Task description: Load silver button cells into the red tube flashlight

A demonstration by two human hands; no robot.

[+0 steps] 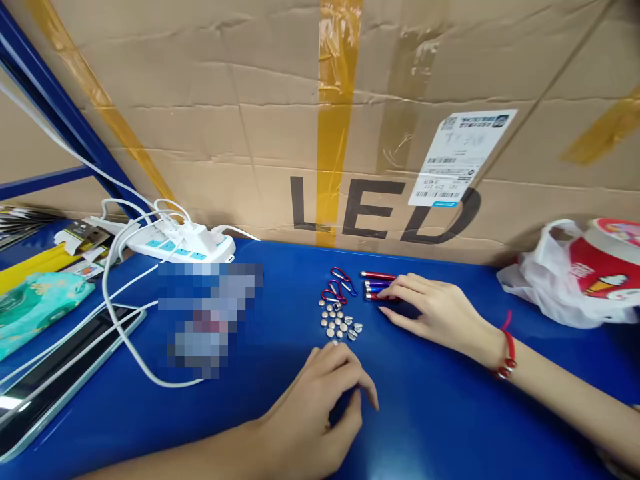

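Several small silver button cells lie in a cluster on the blue table. My left hand rests just in front of them, fingers curled, fingertips touching the nearest cell. Beyond the cells lie red and blue carabiner clips. To their right, a few small red and purple pen-like lights lie side by side. My right hand, with a red cord on the wrist, lies flat with its fingertips on these lights.
A large cardboard box marked LED walls off the back. A white power strip with plugs and white cables sits at the left, a tablet at the near left. A white plastic bag with a red tub is on the right.
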